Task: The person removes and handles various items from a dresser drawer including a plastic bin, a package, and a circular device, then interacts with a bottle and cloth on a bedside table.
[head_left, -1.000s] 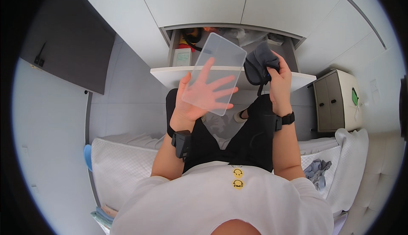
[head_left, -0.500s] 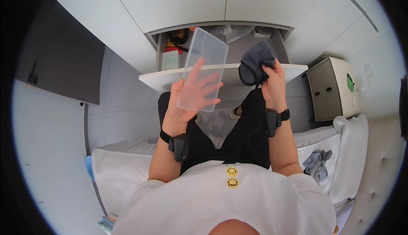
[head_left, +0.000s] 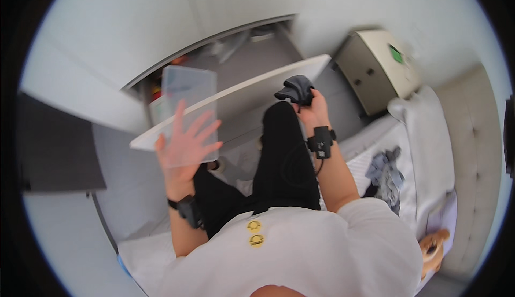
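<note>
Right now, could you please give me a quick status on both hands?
Left hand spread flat against clear plastic rectangular lid, holding it up. Right hand gripping bunched dark grey cloth. White shelf behind both.

From my feed, the left hand is up on the left with a flat plastic lid resting against its palm and fingers, held in front of the shelf board. The right hand is off to the right, gripping a bunched cloth just at the shelf's front edge. Behind the shelf is an open cupboard recess. Further right sits a small cabinet, and the bed runs along the right side with a heap of clothes on it.
</note>
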A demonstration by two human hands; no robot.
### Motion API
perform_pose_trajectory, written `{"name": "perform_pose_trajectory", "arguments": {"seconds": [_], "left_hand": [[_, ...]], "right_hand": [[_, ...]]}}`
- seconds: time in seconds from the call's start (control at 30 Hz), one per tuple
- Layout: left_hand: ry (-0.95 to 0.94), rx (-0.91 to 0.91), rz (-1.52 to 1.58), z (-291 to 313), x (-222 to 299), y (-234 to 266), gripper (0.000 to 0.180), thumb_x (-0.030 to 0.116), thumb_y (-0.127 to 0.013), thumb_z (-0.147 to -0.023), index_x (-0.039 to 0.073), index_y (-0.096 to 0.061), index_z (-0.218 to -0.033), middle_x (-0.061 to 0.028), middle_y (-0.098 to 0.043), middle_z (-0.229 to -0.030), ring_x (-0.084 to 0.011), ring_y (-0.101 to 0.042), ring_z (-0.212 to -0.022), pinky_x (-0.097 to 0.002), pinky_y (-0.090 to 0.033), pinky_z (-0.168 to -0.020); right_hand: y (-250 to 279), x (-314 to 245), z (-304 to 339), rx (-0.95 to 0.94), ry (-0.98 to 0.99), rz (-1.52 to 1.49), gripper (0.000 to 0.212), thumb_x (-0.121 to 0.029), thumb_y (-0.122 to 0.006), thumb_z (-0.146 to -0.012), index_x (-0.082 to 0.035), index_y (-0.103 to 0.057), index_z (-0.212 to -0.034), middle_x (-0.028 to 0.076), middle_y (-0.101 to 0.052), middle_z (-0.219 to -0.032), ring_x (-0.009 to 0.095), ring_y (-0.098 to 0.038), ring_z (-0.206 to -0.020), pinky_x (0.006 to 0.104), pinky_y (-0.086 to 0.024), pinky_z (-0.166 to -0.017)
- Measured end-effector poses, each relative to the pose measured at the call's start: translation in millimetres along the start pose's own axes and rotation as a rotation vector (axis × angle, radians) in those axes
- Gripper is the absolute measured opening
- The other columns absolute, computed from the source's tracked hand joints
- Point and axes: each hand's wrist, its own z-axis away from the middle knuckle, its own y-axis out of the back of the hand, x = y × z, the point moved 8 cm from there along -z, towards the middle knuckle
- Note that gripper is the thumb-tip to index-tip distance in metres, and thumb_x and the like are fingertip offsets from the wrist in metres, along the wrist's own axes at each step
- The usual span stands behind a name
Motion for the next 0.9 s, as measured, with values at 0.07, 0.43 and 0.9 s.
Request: {"name": "perform_pose_trajectory", "arguments": {"seconds": [0.07, 0.43, 0.9], "left_hand": [[-0.033, 0.048, -0.027, -6, -1, 0, 0.096, 0.057, -0.059, -0.079, 0.024, -0.005, -0.151, -0.0279, -0.023, -0.147, -0.0495, -0.032, -0.13, -0.0648, -0.042, -0.092], [0.054, 0.054, -0.078, -32, -24, -9, 0.097, 0.057, -0.06, -0.078, 0.024, -0.005, -0.151, -0.0277, -0.022, -0.147, -0.0487, -0.033, -0.13, -0.064, -0.044, -0.09], [0.102, 0.004, -0.064, -62, -45, -21, 0.095, 0.057, -0.059, -0.079, 0.024, -0.007, -0.151, -0.0287, -0.025, -0.146, -0.051, -0.032, -0.13, -0.0665, -0.042, -0.09]], "right_hand": [[49, -36, -31, 0.054, 0.156, -0.153, 0.022, -0.018, -0.046, -0.092, -0.004, -0.054, -0.106, 0.01, -0.061, -0.108, 0.026, -0.059, -0.099, 0.0447, -0.048, -0.086], [211, -169, -46, 0.516, 0.312, -0.287, 0.01, -0.01, -0.049, -0.079, -0.007, -0.058, -0.084, 0.01, -0.06, -0.081, 0.029, -0.06, -0.077, 0.0409, -0.052, -0.07], [152, -275, -48, 0.337, 0.39, -0.275, 0.023, -0.021, -0.057, -0.085, -0.004, -0.051, -0.1, 0.012, -0.052, -0.1, 0.026, -0.05, -0.092, 0.0465, -0.044, -0.087]]}}
